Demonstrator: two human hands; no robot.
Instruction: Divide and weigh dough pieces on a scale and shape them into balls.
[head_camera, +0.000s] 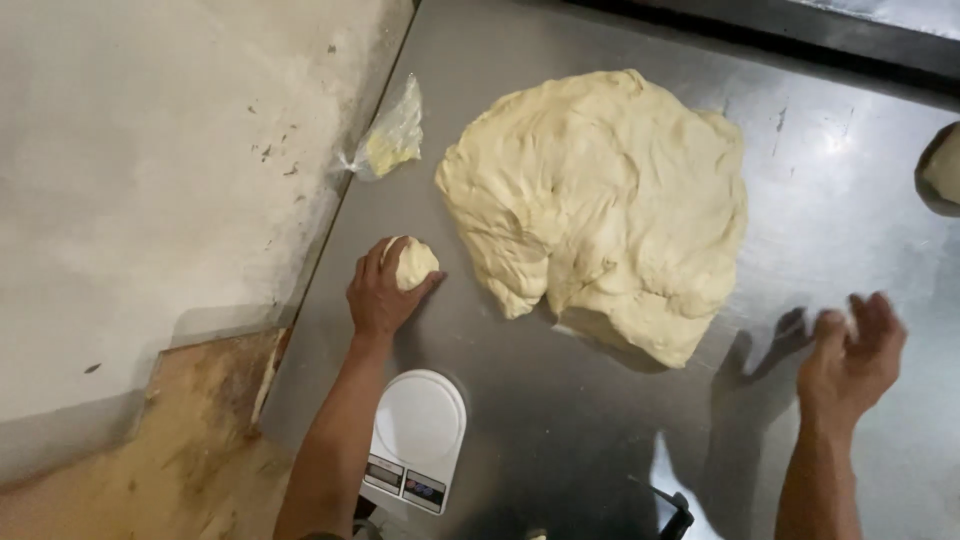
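Note:
My left hand (378, 295) is cupped over a small ball of pale dough (415, 262), pressing it on the steel table (560, 420). Just right of it spreads a big, flat mass of dough (605, 200). My right hand (852, 355) hovers above the table at the right, blurred, fingers curled upward; whether a bit of dough is in it I cannot tell.
A white kitchen scale (415, 435) sits under my left forearm near the table's front. A clear plastic bag with yellowish contents (390, 140) lies at the table's left edge. Another dough piece (943, 165) shows at the far right. The floor is left of the table.

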